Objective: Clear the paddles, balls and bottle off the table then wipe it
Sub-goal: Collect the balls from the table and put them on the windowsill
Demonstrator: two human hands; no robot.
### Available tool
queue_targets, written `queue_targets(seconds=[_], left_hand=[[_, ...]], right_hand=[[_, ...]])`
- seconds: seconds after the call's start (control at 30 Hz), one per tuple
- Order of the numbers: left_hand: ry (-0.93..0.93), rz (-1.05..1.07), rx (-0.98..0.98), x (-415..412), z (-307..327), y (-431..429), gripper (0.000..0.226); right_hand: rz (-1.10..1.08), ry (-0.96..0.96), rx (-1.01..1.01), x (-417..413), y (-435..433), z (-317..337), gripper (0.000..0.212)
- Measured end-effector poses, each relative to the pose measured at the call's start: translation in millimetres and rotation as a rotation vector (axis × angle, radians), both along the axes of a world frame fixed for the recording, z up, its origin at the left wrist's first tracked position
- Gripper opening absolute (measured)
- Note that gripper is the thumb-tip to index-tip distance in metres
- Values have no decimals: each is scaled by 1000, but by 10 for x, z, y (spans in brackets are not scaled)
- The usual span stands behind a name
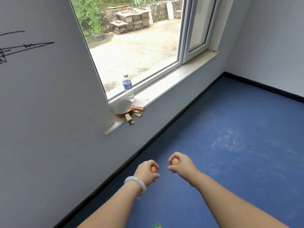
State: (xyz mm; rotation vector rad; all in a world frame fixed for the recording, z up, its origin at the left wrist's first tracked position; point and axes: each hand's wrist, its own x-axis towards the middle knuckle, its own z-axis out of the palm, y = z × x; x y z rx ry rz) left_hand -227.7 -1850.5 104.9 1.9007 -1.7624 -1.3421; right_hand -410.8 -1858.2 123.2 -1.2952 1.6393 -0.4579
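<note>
My left hand grips an orange ball, its fingers curled round it. My right hand grips a second orange ball the same way. Both hands hang over the blue floor, well below and in front of the windowsill. A stack of paddles lies at the left end of the sill, handles jutting over its edge. A clear water bottle with a blue label stands upright just behind the paddles, against the window glass.
A grey wall with black scribbles fills the left. The blue floor shows white scuff marks at the right. A black skirting strip runs along the wall's base. The window's right pane stands ajar.
</note>
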Motion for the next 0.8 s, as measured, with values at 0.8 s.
queue_targets(seconds=[0.8], left_hand=[[104, 904, 65, 79, -76, -2779, 32]], right_hand=[[676, -28, 135, 659, -3929, -232, 29]])
